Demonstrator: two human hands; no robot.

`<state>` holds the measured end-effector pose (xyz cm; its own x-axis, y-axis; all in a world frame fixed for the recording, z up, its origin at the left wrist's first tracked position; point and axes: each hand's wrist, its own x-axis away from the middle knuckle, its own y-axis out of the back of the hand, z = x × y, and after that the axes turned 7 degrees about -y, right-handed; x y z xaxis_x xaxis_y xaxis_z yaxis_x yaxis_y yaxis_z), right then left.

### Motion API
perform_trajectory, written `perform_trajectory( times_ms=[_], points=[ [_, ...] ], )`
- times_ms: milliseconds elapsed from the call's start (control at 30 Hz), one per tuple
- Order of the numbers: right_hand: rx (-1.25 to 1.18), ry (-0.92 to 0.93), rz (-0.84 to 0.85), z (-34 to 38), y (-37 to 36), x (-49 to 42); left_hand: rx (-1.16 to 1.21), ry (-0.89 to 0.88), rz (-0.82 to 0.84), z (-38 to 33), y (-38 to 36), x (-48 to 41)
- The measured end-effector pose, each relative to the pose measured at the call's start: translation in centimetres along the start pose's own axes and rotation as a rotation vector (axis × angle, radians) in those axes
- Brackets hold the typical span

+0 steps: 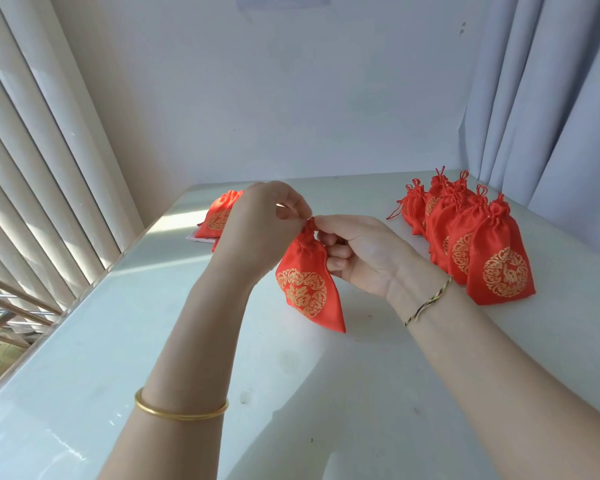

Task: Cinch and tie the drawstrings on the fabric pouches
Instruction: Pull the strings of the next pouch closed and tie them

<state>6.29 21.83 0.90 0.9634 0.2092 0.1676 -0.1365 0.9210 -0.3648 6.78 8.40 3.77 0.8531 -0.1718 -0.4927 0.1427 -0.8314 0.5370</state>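
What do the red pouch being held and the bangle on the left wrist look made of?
Held pouch: likely satin-like woven fabric, glossy; it shows sheen, soft gathers and a gold printed emblem. Bangle: seemingly polished gold-coloured metal, smooth with bright highlights; real gold or plating cannot be told.

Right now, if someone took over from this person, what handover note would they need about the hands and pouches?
The left hand and right hand both pinch the gathered neck of the held pouch over the table.
Done: tied pouches stand in a cluster at the right.
Left: finish this pouch's tie (knot hidden by fingers), then the flat pouches lying behind the left hand.
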Motion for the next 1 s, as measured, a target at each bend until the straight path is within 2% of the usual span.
perform_trajectory(
  times_ms=[300, 700, 833, 1000],
  points=[
    [-0.06, 0.004, -0.027, 0.1, 0.1, 0.0, -0.172, -0.063, 0.03, -0.9, 0.7, 0.2],
    [0.09, 0.062, 0.006, 0.1, 0.3, 0.0, -0.299, -0.123, 0.048, -0.8, 0.4, 0.1],
    [0.137, 0.132, -0.015, 0.5, 0.8, -0.2, -0.355, -0.143, -0.005, -0.3, 0.3, -0.1],
    [0.226, 0.312, -0.094, 0.9, 1.9, -0.2, -0.194, -0.004, 0.083, -0.3, -0.1, -0.2]
  ],
)
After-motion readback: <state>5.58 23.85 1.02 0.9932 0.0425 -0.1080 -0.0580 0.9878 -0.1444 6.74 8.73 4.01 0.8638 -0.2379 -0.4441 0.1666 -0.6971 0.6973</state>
